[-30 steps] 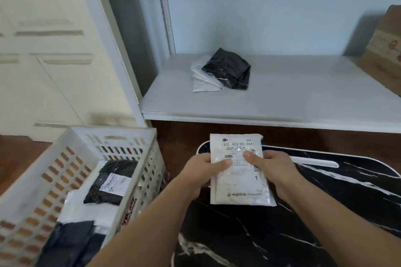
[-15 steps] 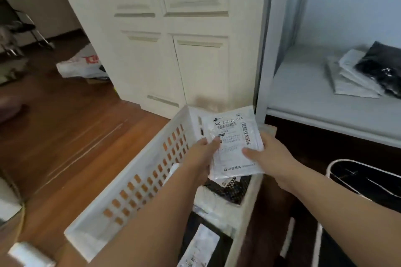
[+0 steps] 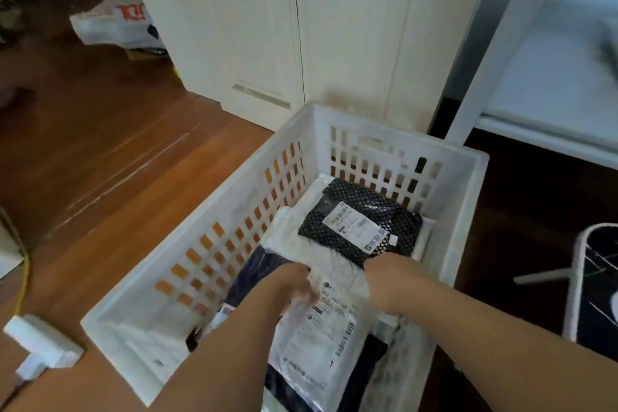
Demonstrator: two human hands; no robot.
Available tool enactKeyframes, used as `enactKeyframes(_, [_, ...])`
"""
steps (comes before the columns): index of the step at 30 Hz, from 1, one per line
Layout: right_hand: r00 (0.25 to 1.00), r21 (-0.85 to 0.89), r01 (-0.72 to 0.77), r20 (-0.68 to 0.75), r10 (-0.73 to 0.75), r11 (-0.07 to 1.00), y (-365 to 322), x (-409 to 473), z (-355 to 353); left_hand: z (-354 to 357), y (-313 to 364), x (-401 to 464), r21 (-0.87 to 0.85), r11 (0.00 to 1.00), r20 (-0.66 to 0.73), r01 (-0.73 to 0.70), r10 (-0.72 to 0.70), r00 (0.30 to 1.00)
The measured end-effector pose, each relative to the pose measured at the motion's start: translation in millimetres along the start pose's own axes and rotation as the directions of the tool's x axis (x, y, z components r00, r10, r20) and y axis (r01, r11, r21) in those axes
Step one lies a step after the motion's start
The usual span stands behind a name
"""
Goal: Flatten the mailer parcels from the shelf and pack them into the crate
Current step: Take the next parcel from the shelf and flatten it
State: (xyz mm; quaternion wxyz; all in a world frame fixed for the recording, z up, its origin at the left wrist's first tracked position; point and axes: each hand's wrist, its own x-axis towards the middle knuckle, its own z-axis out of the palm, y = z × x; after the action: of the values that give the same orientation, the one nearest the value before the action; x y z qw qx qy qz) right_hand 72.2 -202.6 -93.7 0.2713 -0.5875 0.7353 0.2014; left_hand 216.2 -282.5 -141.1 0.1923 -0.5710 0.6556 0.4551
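My left hand (image 3: 294,284) and right hand (image 3: 388,281) both pinch the top edge of the white mailer (image 3: 317,341), fingers curled on it, low inside the crate (image 3: 214,211). I judge it light, limp and slippery, best held by its edges. It is flat, white, with a printed barcode label.

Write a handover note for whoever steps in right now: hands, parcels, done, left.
Left hand and right hand: both down in the white crate, at the top edge of the white mailer; the blur hides the grip.
White mailer: lying in the crate's near end, over dark parcels.
Black mesh-pattern mailer: already packed at the far end.
Left: let go, then check the shelf, too blurred to count parcels.
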Motion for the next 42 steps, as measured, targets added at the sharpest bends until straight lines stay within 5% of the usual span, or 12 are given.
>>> enactKeyframes(8, [0.948,-0.318,0.25,0.274,-0.164,0.914,-19,11,32,54,-24,38,0.387,0.918,-0.049,0.089,-0.076,0.996])
enactKeyframes(15, [0.977,-0.284,0.178,0.165,-0.135,0.942,-16,14,30,71,-18,34,0.531,0.845,-0.242,0.066,0.076,0.967])
enactKeyframes(17, [0.978,-0.292,0.172,0.162,-0.128,0.941,-16,13,28,77,-10,34,0.412,0.911,-0.125,-0.009,0.067,0.99])
enactKeyframes(19, [0.977,-0.286,0.167,0.175,-0.12,0.944,-17,13,25,85,-3,32,0.282,0.955,0.134,-0.088,0.052,0.99])
enactKeyframes(21, [0.973,-0.296,0.173,0.202,-0.116,0.939,-18,15,24,87,3,29,0.332,0.932,0.287,-0.143,0.044,0.957])
enactKeyframes(26, [0.982,-0.321,0.168,0.136,-0.131,0.932,-16,19,30,87,15,24,0.462,0.861,0.314,-0.212,0.065,0.947])
enactKeyframes(31, [0.983,-0.31,0.162,-0.031,-0.181,0.937,-12,12,17,72,16,20,0.314,0.938,0.411,-0.146,0.004,0.912])
enactKeyframes(35, [0.972,-0.298,0.148,-0.132,-0.194,0.943,-3,-2,-7,51,37,6,0.141,0.985,0.287,-0.1,0.056,0.956])
enactKeyframes(38, [0.943,-0.299,0.132,-0.256,-0.213,0.945,16,-23,-27,24,71,-13,0.146,0.974,0.051,-0.175,0.169,0.984])
enactKeyframes(42, [0.827,-0.236,0.057,-0.534,-0.178,0.97,52,-52,-50,-15,124,-52,0.398,0.874,-0.312,-0.279,0.415,0.855])
